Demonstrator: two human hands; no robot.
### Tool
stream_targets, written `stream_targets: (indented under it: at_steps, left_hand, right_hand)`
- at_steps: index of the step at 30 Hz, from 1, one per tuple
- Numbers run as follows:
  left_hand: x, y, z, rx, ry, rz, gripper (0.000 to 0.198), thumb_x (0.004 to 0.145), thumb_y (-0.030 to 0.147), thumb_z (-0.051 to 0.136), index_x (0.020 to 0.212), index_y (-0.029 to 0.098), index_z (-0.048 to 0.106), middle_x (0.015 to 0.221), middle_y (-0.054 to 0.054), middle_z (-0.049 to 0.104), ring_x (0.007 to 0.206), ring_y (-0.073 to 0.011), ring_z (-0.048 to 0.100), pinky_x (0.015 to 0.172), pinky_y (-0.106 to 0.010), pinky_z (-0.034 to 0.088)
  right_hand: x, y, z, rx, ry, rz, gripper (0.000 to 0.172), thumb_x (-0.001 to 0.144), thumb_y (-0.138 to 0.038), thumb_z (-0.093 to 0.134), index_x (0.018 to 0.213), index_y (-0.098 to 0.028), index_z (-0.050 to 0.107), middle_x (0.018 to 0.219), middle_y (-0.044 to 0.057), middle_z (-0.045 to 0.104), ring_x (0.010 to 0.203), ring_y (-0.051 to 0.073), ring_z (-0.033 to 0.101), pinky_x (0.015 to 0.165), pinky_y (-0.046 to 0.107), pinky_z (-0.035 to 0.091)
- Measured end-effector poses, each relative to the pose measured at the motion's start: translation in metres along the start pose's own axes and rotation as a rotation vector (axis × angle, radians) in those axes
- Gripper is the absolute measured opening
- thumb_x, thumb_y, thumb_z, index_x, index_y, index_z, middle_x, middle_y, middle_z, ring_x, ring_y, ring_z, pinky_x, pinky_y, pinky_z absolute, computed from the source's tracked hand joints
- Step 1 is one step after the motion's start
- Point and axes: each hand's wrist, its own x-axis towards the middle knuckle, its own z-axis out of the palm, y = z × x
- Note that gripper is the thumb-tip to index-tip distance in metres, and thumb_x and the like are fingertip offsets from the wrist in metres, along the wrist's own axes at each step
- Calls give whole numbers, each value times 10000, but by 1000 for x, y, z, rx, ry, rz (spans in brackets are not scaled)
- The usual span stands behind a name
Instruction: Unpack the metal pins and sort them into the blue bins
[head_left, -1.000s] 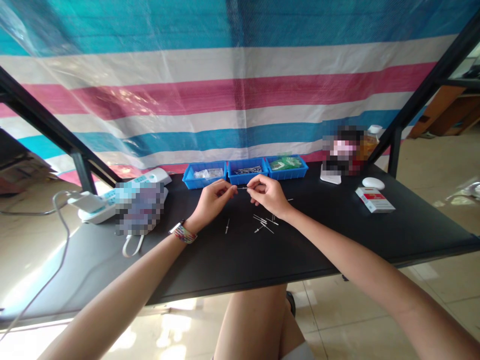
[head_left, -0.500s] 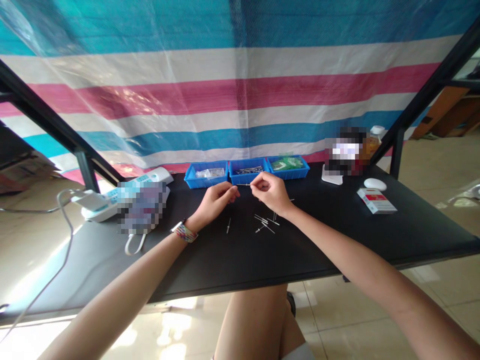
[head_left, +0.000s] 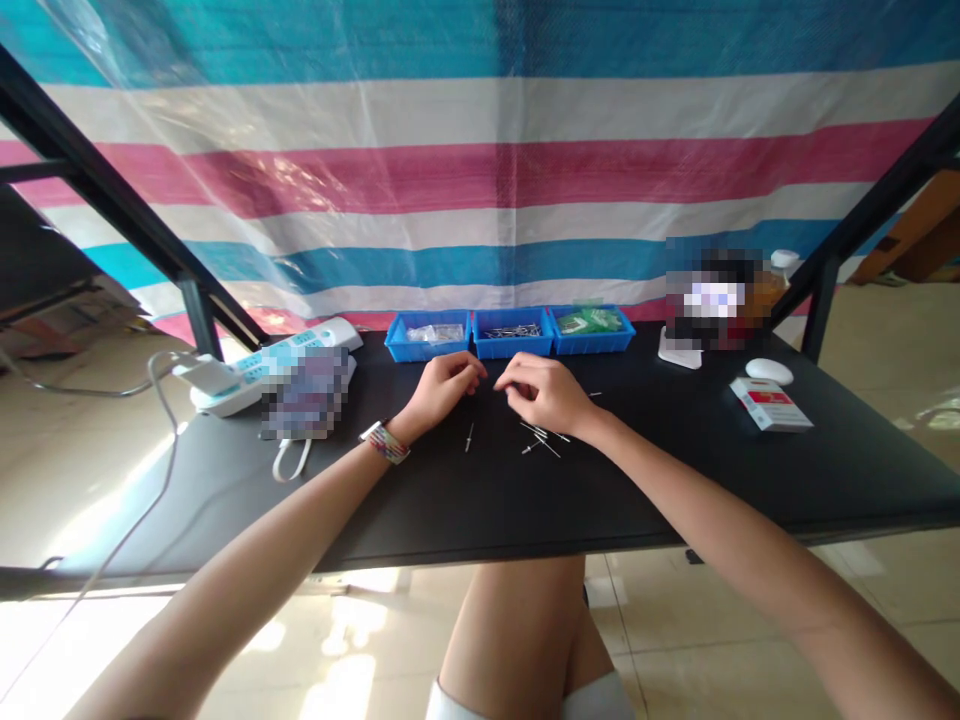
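Over the black table, my left hand (head_left: 448, 389) has its fingers curled with the thumb against them; whatever it may hold is hidden. My right hand (head_left: 553, 392) is close beside it, a small gap between them, fingers bent and pressed together; I cannot make out anything in its fingertips. A single blind rivet (head_left: 469, 438) lies below my left hand. Several more blind rivets (head_left: 541, 441) lie loosely scattered below my right hand. Just behind the hands is a blue bin (head_left: 513, 348) holding many thin metal rivets.
A blue bin with clear plastic bags (head_left: 427, 352) and another with a green packet (head_left: 592, 344) flank the middle one. At left are a power strip (head_left: 300, 352) and cable; at right, a small box (head_left: 771, 405), a white rounded object (head_left: 769, 371) and a bottle (head_left: 784, 270).
The rivet seen stretched between my two hands no longer shows. My right hand's fingertips have come down slightly. The whole view has shifted a little.
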Motion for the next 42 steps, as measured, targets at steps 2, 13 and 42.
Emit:
stream_targets:
  at_steps: [2,13,42]
  left_hand:
    - [1,-1,-1,-23,28,-21,260,857,389,611,801,158,717,665,-10,629,600,-133,582,583,-247,468]
    - [2,-4,-1,-26,22,-34,236,864,365,618,815,161,727,699,-16,644,634,-140,601,589,-246,473]
    - [-2,5,3,6,-53,52,468,962,633,650,881,172,669,758,-28,670,696,-155,635,660,-264,507]
  right_hand:
    - [-3,-20,8,21,-151,-101,199,921,-133,694,1048,-220,820,964,38,712,847,180,661,794,298,509]
    - [-5,-29,26,-232,-319,-84,139,958,-83,680,878,-186,728,920,67,679,926,217,616,821,318,495]
    - [4,21,10,367,192,326,254,948,-426,665,819,-207,661,761,18,699,697,176,655,680,300,521]
